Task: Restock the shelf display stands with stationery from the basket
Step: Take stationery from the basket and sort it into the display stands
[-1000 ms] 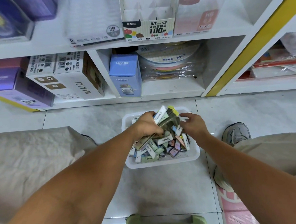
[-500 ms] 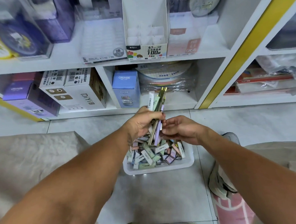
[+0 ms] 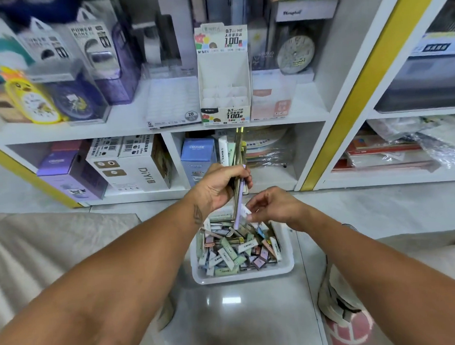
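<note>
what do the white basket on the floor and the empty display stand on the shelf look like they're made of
Basket: looks like white, slightly translucent plastic; smooth glossy rim with rounded moulded corners. Display stand: looks like matte printed cardboard; flat folded panels, thin slotted dividers, printed header and front strip.

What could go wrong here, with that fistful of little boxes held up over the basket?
The left hand holds a tall, uneven bundle of slim boxes in one grip, so some could slide out and drop back into the basket. The right hand is fiddling at the bundle's lower end, which might loosen it. The empty display stand has narrow slots and sits between other goods, so a clumsy reach could knock it.
</note>
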A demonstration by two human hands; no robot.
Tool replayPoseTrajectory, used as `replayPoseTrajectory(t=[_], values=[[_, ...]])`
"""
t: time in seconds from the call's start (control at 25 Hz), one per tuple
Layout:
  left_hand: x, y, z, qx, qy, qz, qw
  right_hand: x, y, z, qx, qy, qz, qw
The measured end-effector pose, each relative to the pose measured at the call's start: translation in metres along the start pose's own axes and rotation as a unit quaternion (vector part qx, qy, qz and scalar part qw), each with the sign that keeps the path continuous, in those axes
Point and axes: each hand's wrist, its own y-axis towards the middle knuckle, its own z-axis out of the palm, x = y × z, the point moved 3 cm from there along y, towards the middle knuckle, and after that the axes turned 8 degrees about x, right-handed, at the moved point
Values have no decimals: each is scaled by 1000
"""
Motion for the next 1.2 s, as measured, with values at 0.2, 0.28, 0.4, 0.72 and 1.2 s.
replayPoseTrajectory(t=[0.2, 0.28, 0.4, 0.72, 1.2], values=[[-55, -25, 9, 14, 64, 11, 998, 54, -19, -21, -27, 16, -65, 997], [-76, -35, 11, 14, 95, 16, 995, 82, -25, -26, -18, 10, -99, 995], [-101, -43, 14, 4, 136, 21, 991, 120, -31, -37, -54, -30, -144, 988], [-134, -45, 25, -1, 172, 5, 985, 188, -34, -83, -201, -16, -194, 960], [-190, -6, 18, -33, 83, 9, 996, 245, 13, -109, -190, -51, -207, 958]])
